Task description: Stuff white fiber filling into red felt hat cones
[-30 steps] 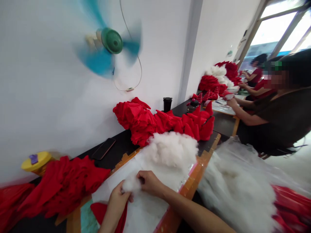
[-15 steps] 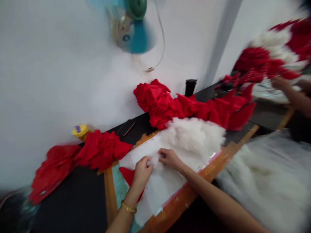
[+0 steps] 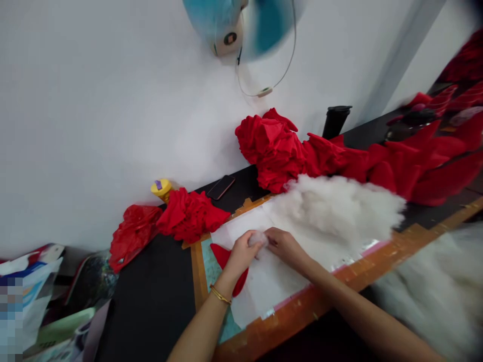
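Note:
Between my two hands is a small tuft of white stuffing. My left hand, with a gold bracelet on its wrist, is closed on the tuft. From the other side my right hand pinches at it with bent fingers. Both hands are over a white sheet on the table. A red fabric piece lies flat under my left wrist, partly hidden by it. To the right of my hands rests a large fluffy heap of white stuffing.
Piles of red fabric pieces line the wall side. A black phone, a yellow container and a black cup stand or lie there too. More stuffing in a bag is at right. A fan hangs above.
My view has swung left, so things appear farther right and bins at the lower left show. My hands have come closer together, and the tuft between them looks more compact.

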`<state>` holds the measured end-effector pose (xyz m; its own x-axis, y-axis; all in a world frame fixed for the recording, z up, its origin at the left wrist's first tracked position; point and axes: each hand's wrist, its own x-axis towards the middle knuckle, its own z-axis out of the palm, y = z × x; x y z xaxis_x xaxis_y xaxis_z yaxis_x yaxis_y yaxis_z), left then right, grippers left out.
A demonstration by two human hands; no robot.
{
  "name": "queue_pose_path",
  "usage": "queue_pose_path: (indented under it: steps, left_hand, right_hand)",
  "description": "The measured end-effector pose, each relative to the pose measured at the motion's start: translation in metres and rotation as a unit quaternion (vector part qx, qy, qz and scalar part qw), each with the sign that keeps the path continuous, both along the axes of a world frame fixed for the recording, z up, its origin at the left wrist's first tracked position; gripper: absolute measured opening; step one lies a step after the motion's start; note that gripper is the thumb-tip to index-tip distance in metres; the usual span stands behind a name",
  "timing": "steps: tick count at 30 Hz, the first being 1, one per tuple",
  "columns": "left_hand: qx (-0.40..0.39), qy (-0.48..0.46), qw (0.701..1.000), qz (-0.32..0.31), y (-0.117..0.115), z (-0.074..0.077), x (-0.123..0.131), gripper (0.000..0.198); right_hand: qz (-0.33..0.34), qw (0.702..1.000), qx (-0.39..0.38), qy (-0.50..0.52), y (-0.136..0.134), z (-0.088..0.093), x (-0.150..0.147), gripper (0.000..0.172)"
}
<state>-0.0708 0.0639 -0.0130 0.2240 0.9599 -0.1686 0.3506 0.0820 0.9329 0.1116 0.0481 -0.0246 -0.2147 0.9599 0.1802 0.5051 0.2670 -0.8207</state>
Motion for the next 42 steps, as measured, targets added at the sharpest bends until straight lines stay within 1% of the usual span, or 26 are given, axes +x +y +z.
queue_pose_path:
  steps: [2, 3, 6, 9, 11, 14, 15, 16, 18, 20, 22, 23, 24, 25, 26, 27, 29, 30, 31, 32, 34, 36, 39, 42]
  left_hand:
    - [0.006, 0.003, 1.0, 0.02, 0.002, -0.002, 0.0, 0.017]
    - [0.006, 0.002, 1.0, 0.03, 0.004, -0.002, -0.003, 0.015]
    - [-0.003, -0.009, 0.998, 0.06, 0.007, -0.005, -0.013, 0.018]
    - [-0.013, -0.032, 0.996, 0.078, 0.008, -0.007, -0.02, 0.02]
    - [-0.026, -0.049, 0.995, 0.088, 0.007, -0.008, -0.02, 0.022]
    - [-0.056, -0.066, 0.991, 0.103, 0.004, -0.008, -0.017, 0.028]
    - [-0.065, -0.07, 0.99, 0.105, 0.003, -0.007, -0.016, 0.031]
    - [-0.074, -0.074, 0.989, 0.103, 0.002, -0.007, -0.015, 0.034]
    - [-0.086, -0.073, 0.99, 0.087, 0.0, -0.004, -0.015, 0.04]
    - [-0.086, -0.056, 0.993, 0.066, 0.0, -0.001, -0.019, 0.043]
    - [-0.06, -0.026, 0.996, 0.063, 0.002, 0.004, -0.026, 0.037]
    - [-0.04, -0.013, 0.997, 0.072, 0.003, 0.007, -0.031, 0.034]
    - [-0.01, 0.0, 0.997, 0.078, 0.004, 0.01, -0.035, 0.037]
    - [0.028, 0.018, 0.997, 0.072, 0.005, 0.013, -0.038, 0.045]
    - [0.071, 0.042, 0.995, 0.051, 0.006, 0.016, -0.04, 0.053]
    - [0.116, 0.074, 0.99, 0.013, 0.007, 0.018, -0.04, 0.055]
    - [0.187, 0.147, 0.968, -0.077, 0.009, 0.017, -0.036, 0.047]
    - [0.204, 0.176, 0.957, -0.11, 0.011, 0.014, -0.032, 0.04]
    - [0.209, 0.196, 0.95, -0.126, 0.013, 0.011, -0.028, 0.033]
    - [0.208, 0.209, 0.947, -0.131, 0.016, 0.007, -0.023, 0.028]
    - [0.203, 0.224, 0.945, -0.122, 0.021, 0.0, -0.017, 0.022]
    - [0.204, 0.234, 0.944, -0.109, 0.025, -0.003, -0.017, 0.02]
    - [0.207, 0.24, 0.944, -0.088, 0.025, -0.002, -0.028, 0.016]
    - [0.211, 0.238, 0.944, -0.082, 0.019, 0.004, -0.041, 0.013]
  right_hand:
    - [-0.024, 1.0, 0.003, -0.009, 0.002, -0.001, -0.002, 0.014]
    - [-0.036, 0.999, 0.0, -0.011, 0.004, -0.001, 0.001, 0.013]
    - [-0.052, 0.998, -0.005, -0.021, 0.012, 0.0, 0.015, 0.013]
    - [-0.048, 0.998, -0.004, -0.032, 0.016, 0.004, 0.027, 0.014]
    - [-0.045, 0.998, 0.005, -0.034, 0.014, 0.006, 0.031, 0.02]
    - [-0.041, 0.999, 0.02, -0.028, 0.007, 0.009, 0.03, 0.039]
    - [-0.04, 0.999, 0.02, -0.025, 0.004, 0.009, 0.029, 0.039]
    - [-0.038, 0.999, 0.017, -0.022, 0.002, 0.009, 0.026, 0.037]
    - [-0.039, 0.999, 0.006, -0.012, -0.001, 0.006, 0.018, 0.031]
    - [-0.045, 0.999, -0.002, 0.002, 0.0, 0.004, 0.01, 0.03]
    - [-0.062, 0.998, 0.001, 0.009, 0.004, 0.003, 0.005, 0.029]
    - [-0.076, 0.997, 0.006, 0.007, 0.005, 0.003, 0.004, 0.026]
    - [-0.092, 0.996, 0.01, 0.001, 0.007, 0.004, 0.003, 0.022]
    - [-0.105, 0.994, 0.012, -0.007, 0.007, 0.004, 0.003, 0.019]
    - [-0.109, 0.994, 0.012, -0.016, 0.007, 0.004, 0.002, 0.018]
    - [-0.1, 0.995, 0.011, -0.024, 0.007, 0.004, 0.0, 0.02]
    - [-0.048, 0.997, 0.02, -0.052, 0.005, 0.001, -0.009, 0.031]
    - [-0.019, 0.997, 0.026, -0.074, 0.005, -0.001, -0.015, 0.035]
    - [0.003, 0.995, 0.032, -0.098, 0.006, -0.003, -0.021, 0.036]
    - [0.014, 0.992, 0.033, -0.12, 0.008, -0.005, -0.028, 0.032]
    - [0.011, 0.988, 0.023, -0.15, 0.014, -0.008, -0.037, 0.02]
    - [-0.002, 0.988, 0.008, -0.154, 0.021, -0.009, -0.038, 0.018]
    - [-0.014, 0.989, -0.003, -0.145, 0.029, -0.006, -0.026, 0.018]
    - [-0.014, 0.992, -0.005, -0.126, 0.028, -0.003, -0.007, 0.016]
